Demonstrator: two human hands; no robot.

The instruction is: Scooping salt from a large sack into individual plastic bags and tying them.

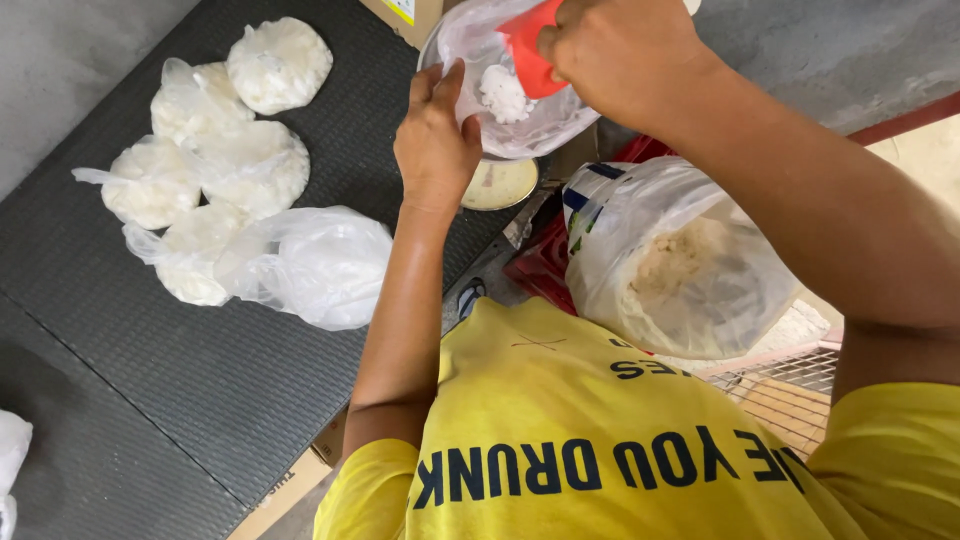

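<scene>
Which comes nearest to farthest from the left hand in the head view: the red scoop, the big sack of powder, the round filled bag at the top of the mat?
1. Red scoop: just right of the left hand, inside the open bag it holds.
2. Big sack of powder: lower right, beside the forearm.
3. Round filled bag: far left, at the mat's top.

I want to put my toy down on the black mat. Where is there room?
The black mat is bare below the filled bags, toward the yellow shirt, and along its left edge. It is crowded near the top, where the left hand and right hand work over the clear bag.
</scene>
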